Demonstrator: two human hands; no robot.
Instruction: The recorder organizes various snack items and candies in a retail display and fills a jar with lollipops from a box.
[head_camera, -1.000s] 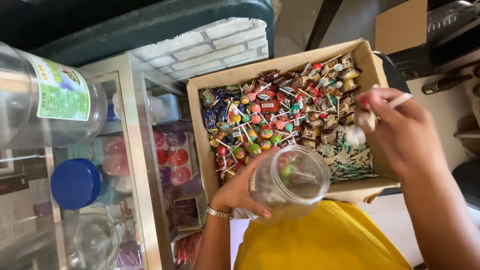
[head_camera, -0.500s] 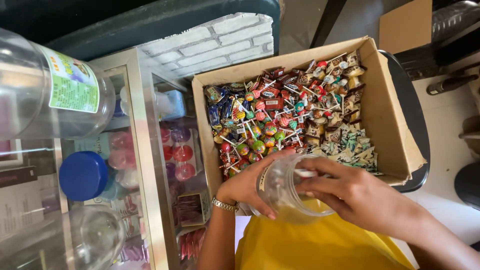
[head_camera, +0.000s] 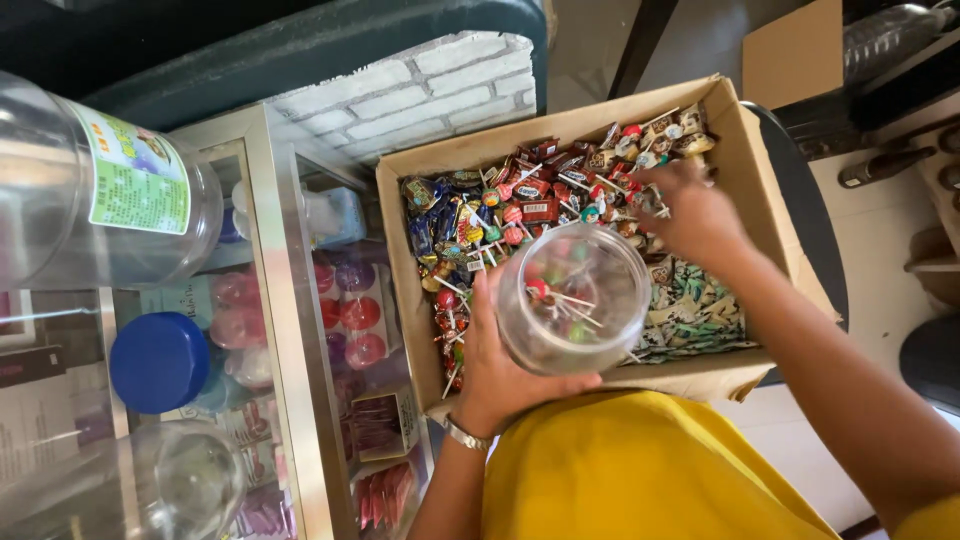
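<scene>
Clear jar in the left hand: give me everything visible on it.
The jar looks like clear plastic, round and wide-mouthed, with no lid on. It is tilted so its open mouth faces the camera. A few lollipops with white sticks lie inside. The left hand grips its side from below, holding it above the near edge of the cardboard box. The right hand is beyond it, not touching.

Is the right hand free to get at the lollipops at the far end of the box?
Probably yes: the right hand is already over the lollipops in the open cardboard box, nothing covering them; the jar sits nearer, in the left hand.
</scene>
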